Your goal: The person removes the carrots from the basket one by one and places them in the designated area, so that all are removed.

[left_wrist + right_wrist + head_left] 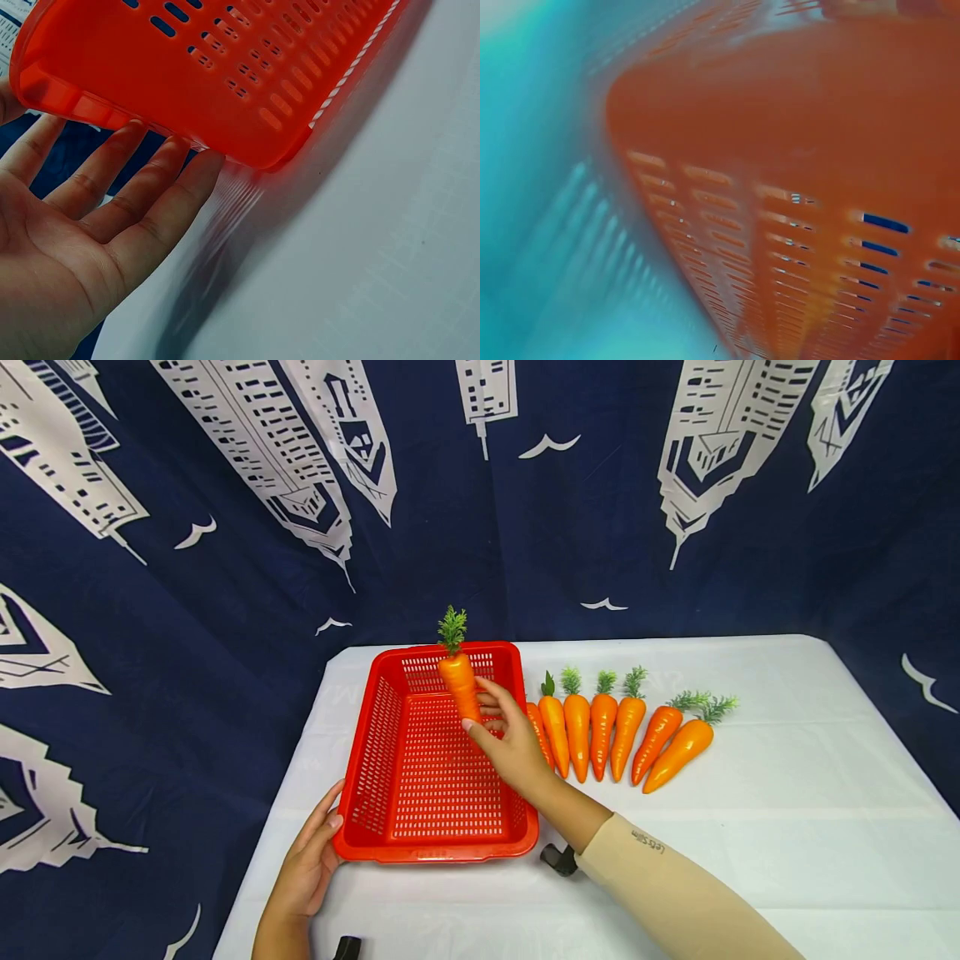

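Note:
A red perforated plastic basket (450, 777) stands on the white-covered table. My left hand (303, 860) holds its near left corner, thumb at the rim; in the left wrist view, the fingertips touch under the rim of the basket (150, 67). Above the basket, my right hand (510, 739) pinches the lower part of an orange carrot (456, 681), its green leafy top pointing up and away. The right wrist view shows mostly the basket's wall (817, 112), blurred; the right hand's grip cannot be made out there.
Right of the basket, several glossy carrots (577, 735) lie in a row, tops away from me. One is partly hidden behind my right hand. Small black objects (558, 860) lie near each forearm. A dark blue curtain (480, 552) with white buildings hangs behind the table (787, 827).

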Motion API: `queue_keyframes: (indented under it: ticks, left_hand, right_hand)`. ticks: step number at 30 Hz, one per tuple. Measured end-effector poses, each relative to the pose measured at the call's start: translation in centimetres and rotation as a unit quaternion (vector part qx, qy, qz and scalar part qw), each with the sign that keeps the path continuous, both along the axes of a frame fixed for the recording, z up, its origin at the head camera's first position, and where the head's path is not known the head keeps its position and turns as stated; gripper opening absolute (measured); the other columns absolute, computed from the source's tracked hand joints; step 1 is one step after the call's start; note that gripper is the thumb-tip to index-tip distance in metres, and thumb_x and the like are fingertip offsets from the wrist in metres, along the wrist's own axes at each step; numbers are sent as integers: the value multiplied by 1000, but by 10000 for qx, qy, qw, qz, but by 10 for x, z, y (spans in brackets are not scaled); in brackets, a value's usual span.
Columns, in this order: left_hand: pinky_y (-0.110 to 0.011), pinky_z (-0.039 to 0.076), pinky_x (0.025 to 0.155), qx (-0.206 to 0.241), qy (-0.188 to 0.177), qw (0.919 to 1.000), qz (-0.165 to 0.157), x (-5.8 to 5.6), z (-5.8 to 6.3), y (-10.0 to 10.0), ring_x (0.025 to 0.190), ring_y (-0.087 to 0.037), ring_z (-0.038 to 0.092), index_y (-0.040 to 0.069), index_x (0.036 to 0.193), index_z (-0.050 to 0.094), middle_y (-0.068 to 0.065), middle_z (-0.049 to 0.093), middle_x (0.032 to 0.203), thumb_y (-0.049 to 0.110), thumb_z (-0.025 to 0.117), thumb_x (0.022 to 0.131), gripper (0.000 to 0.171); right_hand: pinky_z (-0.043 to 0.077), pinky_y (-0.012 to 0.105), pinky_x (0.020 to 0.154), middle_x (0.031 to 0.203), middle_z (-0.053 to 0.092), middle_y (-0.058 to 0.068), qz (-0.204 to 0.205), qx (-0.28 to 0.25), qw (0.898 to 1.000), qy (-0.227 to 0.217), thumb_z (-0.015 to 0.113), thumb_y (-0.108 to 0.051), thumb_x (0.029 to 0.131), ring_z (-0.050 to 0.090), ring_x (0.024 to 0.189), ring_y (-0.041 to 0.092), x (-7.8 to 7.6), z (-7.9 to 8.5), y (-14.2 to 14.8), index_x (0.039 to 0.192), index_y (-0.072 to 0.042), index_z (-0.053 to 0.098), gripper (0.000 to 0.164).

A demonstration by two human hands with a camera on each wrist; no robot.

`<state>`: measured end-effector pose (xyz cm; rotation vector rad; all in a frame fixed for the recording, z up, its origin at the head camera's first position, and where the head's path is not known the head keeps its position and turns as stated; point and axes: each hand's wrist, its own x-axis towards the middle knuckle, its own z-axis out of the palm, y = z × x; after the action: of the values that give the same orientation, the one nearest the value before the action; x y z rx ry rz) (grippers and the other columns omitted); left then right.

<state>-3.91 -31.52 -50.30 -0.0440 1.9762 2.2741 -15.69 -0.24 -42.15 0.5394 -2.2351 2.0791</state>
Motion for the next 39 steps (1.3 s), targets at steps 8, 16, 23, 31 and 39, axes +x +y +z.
queue_keyframes:
  ticks: [8,16,23,31,39]
  left_hand:
    - [-30,57,92,-2,6,10000,20,0,0,0,118,-9,64,19,162,22,3,54,137,18,35,110,53]
    - [-30,57,93,-26,21,10000,21,-1,-1,0,120,-9,63,19,162,22,3,54,138,18,35,110,54]
    - [-30,57,93,20,18,10000,-1,0,-1,0,119,-9,64,18,162,21,3,54,138,17,35,110,54]
    - [-30,57,92,33,17,10000,29,-1,-1,0,118,-9,64,19,162,22,3,53,138,17,35,110,54]
    - [-30,57,92,37,48,10000,-1,0,-1,1,118,-9,64,18,162,21,3,53,138,16,34,110,54]
  right_hand:
    - [50,31,92,138,56,15,-130,-183,9997,1,68,-10,97,55,122,29,-13,-20,4,154,-19,41,64]
    - [51,22,89,133,58,11,-306,-412,9986,104,70,-16,96,58,116,23,-14,-17,15,151,-25,44,61]
    - [49,18,90,135,57,13,-481,-572,9972,44,69,-11,96,56,115,19,-14,-15,28,153,-19,42,63]
    - [48,19,91,134,59,9,-792,-612,9948,-185,70,-14,96,56,115,18,-15,-15,46,152,-25,44,62]
    - [48,17,92,133,56,7,-949,-826,9916,-306,68,-12,97,55,116,17,-15,-22,65,153,-22,41,63]
